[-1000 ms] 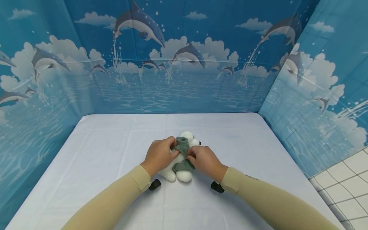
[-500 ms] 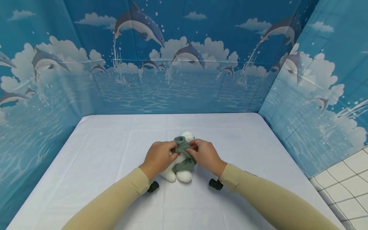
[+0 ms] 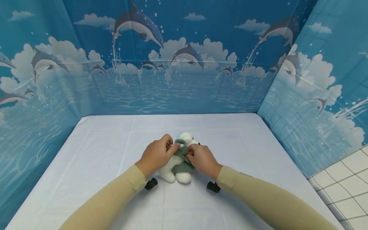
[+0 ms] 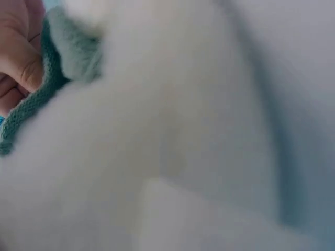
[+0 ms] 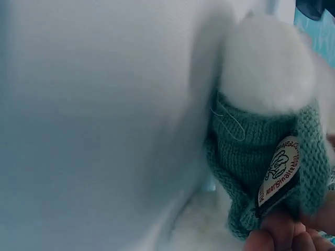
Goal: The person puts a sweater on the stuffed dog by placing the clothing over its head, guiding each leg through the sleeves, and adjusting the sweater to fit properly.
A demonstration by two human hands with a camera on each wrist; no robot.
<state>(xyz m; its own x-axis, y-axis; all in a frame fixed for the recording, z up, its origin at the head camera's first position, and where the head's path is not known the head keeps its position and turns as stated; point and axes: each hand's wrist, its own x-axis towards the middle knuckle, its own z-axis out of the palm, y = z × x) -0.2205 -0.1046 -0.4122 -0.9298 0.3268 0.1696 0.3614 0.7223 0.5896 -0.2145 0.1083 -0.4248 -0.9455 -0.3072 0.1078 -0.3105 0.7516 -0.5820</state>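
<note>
A small white plush animal [image 3: 166,172] sits on the table, wearing a green knitted sweater [image 3: 183,167]. My left hand [image 3: 156,155] is at the sweater's rolled, ring-shaped opening [image 3: 181,143]; the thumb touches its rim while the index finger stands apart from the thumb. From the other side, my right hand [image 3: 202,159] pinches the knit between thumb and fingers. White fur [image 4: 157,104] fills most of the left wrist view, with a green knit edge [image 4: 36,99] at upper left. A printed label [image 5: 280,170] shows on the sweater in the right wrist view.
White cloth covers the table [image 3: 115,134]. Dolphin-printed curtains [image 3: 172,86] stand behind it and along both sides. A dark cylindrical piece shows below each wrist, the left piece [image 3: 151,183] and the right piece [image 3: 213,187]. White tiles [image 3: 345,179] appear at right.
My left index finger has parted from the thumb, and the thumb has moved up to the rolled opening. My right hand rose briefly, then came lower again. The opening now faces me more.
</note>
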